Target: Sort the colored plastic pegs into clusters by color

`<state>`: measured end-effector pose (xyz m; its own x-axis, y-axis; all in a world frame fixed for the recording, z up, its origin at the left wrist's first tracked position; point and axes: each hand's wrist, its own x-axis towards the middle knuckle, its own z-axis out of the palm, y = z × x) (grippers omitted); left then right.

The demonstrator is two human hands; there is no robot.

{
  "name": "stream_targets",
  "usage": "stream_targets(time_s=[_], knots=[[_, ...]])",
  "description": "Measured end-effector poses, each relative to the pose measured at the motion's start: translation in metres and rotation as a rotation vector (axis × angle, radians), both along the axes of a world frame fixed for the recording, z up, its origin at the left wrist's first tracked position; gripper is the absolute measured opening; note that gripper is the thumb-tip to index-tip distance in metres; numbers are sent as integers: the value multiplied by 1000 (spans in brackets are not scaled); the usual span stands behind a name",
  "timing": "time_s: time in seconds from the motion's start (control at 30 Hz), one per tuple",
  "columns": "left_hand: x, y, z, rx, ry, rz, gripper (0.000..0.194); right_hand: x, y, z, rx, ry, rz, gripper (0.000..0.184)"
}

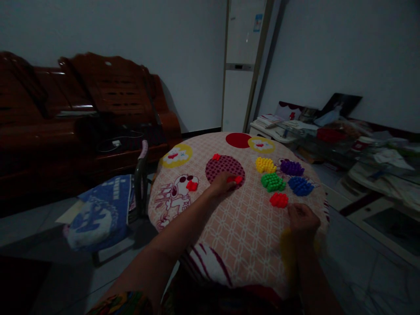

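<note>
A round table with a patterned cloth [243, 236] stands before me. My left hand [222, 183] reaches across it and its fingers are closed on a red bead [235, 179] at the edge of a round dark pegboard [223, 167]. Another red bead [216, 156] sits on the board's far edge, and a third red bead [192, 185] lies left of it. My right hand [302, 218] rests curled near the table's right edge, just below a small red pile [278, 200]. Green [273, 182], yellow [265, 165], purple [292, 168] and blue [300, 186] piles lie beyond.
A dark wooden sofa [82, 113] runs along the left wall. A chair with a blue cushion [101, 210] stands left of the table. A low cluttered table [354, 144] lies at the right, and a tall white unit [243, 65] stands in the corner.
</note>
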<state>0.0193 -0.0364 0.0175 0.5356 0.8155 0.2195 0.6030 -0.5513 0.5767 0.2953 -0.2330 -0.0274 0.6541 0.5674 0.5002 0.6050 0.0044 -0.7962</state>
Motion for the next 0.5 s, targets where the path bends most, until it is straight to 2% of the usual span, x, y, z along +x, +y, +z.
stream_targets(time_s=[0.07, 0.1, 0.23, 0.3, 0.37, 0.43, 0.5], knots=[[14, 3, 5, 18, -16, -69, 28, -1, 0, 1, -3, 10, 1, 29], [19, 8, 9, 38, -27, -45, 28, -1, 0, 1, -7, 10, -1, 29], [18, 40, 22, 150, -71, 245, 46, -3, 1, 3, -10, 10, -4, 30], [12, 59, 23, 110, -37, 375, 55, -5, 1, 4, -2, 6, -8, 30], [7, 74, 21, 38, 41, 453, 58, -7, 0, 6, 0, 10, -12, 28], [3, 85, 18, 7, 157, 449, 57, -10, -1, 10, 0, 20, -9, 25], [2, 91, 16, 19, 288, 386, 51, -13, -2, 14, -4, 16, -9, 24]])
